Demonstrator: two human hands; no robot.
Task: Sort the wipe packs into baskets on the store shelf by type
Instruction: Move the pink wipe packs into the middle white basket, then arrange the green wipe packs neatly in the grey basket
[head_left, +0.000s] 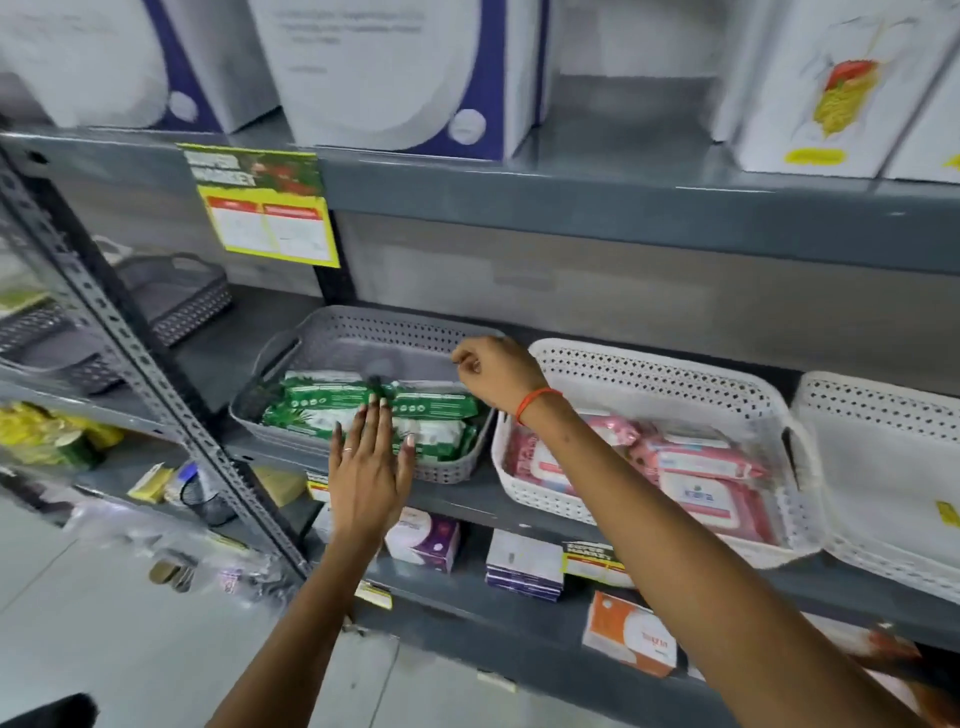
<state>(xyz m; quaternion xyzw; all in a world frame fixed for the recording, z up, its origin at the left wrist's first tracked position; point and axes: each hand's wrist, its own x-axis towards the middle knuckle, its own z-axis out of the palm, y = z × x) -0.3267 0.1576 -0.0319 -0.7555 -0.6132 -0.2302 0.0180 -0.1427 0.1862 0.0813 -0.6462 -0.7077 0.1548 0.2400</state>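
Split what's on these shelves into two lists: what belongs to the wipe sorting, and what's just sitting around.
Job:
green wipe packs
grey basket
pink wipe packs
white basket

Lying about:
yellow shelf tag
white boxes above
orange box below
spare grey basket

Back half of the grey basket (332, 332) is sitting open — green packs (332, 397) are crowding its front edge, and the shelf above (623, 208) is capping headroom.

1. The grey basket (363, 338) and the white basket (649, 379) look like perforated matt plastic.
2. The green wipe packs (436, 405) and pink wipe packs (711, 493) have glossy film wrappers.
3. The shelf (519, 499) is smooth grey-painted metal.
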